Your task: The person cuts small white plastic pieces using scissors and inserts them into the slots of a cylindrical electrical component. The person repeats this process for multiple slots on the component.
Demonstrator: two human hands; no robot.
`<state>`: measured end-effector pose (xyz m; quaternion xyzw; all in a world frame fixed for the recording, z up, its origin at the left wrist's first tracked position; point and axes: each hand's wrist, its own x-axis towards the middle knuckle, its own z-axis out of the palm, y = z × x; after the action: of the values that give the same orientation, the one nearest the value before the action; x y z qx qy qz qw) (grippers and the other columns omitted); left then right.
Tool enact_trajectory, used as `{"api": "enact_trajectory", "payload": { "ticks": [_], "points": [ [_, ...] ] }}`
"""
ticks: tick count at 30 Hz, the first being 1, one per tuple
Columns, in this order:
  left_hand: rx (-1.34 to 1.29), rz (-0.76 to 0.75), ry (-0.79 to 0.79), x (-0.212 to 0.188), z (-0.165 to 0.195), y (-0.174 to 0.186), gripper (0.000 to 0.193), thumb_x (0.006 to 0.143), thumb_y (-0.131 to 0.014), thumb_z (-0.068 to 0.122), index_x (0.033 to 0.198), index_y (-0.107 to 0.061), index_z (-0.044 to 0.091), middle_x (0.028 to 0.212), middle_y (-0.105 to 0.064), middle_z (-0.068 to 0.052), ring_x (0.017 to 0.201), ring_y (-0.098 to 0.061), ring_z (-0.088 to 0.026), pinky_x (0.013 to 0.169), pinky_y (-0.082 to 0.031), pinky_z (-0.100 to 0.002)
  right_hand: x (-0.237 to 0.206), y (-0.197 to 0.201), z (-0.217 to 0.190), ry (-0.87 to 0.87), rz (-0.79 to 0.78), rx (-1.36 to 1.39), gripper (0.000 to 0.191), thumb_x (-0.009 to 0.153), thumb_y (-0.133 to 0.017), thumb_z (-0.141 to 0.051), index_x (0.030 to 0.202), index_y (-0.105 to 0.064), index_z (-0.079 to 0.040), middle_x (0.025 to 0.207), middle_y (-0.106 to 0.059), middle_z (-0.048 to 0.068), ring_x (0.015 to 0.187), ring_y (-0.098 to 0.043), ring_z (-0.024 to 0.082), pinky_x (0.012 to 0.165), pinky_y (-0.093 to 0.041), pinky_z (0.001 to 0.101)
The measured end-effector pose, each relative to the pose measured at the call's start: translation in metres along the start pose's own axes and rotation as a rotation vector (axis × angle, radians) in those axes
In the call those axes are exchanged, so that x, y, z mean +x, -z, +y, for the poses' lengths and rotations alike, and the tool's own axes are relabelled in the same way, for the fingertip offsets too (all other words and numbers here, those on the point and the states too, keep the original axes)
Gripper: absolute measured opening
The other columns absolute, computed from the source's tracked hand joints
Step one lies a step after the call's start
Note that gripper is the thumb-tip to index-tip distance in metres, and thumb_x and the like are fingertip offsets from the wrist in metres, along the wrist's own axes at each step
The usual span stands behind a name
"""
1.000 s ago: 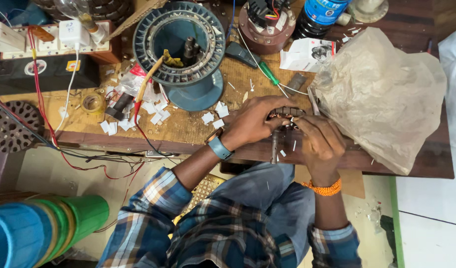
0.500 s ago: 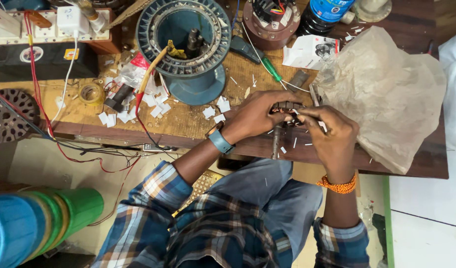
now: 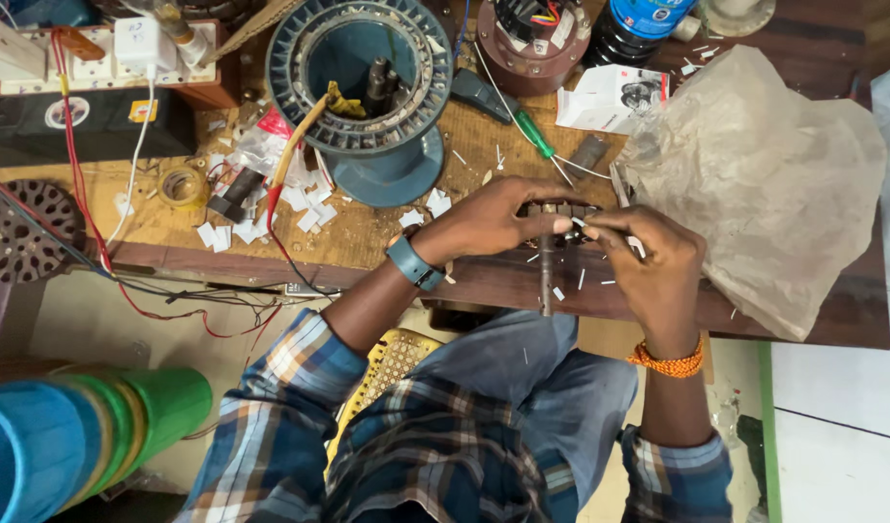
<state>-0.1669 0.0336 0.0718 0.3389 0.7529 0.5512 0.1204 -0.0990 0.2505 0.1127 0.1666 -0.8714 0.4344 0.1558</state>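
Note:
My left hand (image 3: 493, 221) grips a small slotted metal rotor (image 3: 558, 211) whose steel shaft (image 3: 546, 281) points down toward me over the bench edge. My right hand (image 3: 648, 257) pinches a thin pale strip (image 3: 637, 244) at the rotor's right end, fingertips touching the core. Both hands hover just above the front of the wooden workbench (image 3: 387, 237). A blue band sits on my left wrist, an orange one on my right.
A large blue-grey stator housing (image 3: 363, 77) stands behind the hands. A crumpled plastic sheet (image 3: 765, 184) lies at right, a green-handled screwdriver (image 3: 537, 136) and white paper scraps (image 3: 305, 199) in between. Red wires (image 3: 87, 213) hang at left; stacked blue and green tubs (image 3: 87, 426) stand below.
The hands and rotor stay at the bench edge. My right hand has shifted slightly right and its fingers now pinch the strip at the rotor's end.

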Motion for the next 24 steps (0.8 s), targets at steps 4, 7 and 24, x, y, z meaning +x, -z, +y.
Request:
{"api": "enact_trajectory", "payload": {
  "ticks": [4, 7, 24],
  "points": [
    [0.075, -0.014, 0.048, 0.001, 0.016, -0.001, 0.044, 0.096, -0.065, 0.035, 0.132, -0.065, 0.011, 0.117, -0.076, -0.015, 0.109, -0.075, -0.030, 0.094, -0.055, -0.041, 0.000, 0.003, -0.003, 0.023, -0.007, -0.036, 0.014, 0.089, -0.073, 0.009, 0.100, -0.074, 0.000, 0.094, -0.074, 0.010, 0.085, -0.072, 0.016, 0.077, -0.055, 0.0281],
    [0.215, 0.008, 0.070, -0.002, 0.021, -0.003, 0.042, 0.096, -0.064, 0.035, 0.133, -0.064, 0.015, 0.114, -0.076, -0.015, 0.108, -0.071, -0.038, 0.092, -0.052, -0.047, 0.000, 0.003, -0.005, 0.032, -0.025, -0.030, 0.016, 0.090, -0.071, 0.011, 0.101, -0.073, -0.001, 0.097, -0.074, 0.010, 0.088, -0.073, 0.017, 0.080, -0.055, 0.0291],
    [0.347, 0.014, -0.122, 0.004, 0.004, -0.004, 0.044, 0.100, -0.059, 0.029, 0.140, -0.051, 0.013, 0.100, -0.074, -0.020, 0.089, -0.068, -0.046, 0.076, -0.052, -0.057, -0.007, -0.006, -0.029, 0.259, -0.017, -0.493, 0.020, 0.092, -0.069, 0.007, 0.106, -0.073, -0.007, 0.095, -0.065, 0.012, 0.086, -0.067, 0.031, 0.077, -0.055, 0.0411]
  ]
}}
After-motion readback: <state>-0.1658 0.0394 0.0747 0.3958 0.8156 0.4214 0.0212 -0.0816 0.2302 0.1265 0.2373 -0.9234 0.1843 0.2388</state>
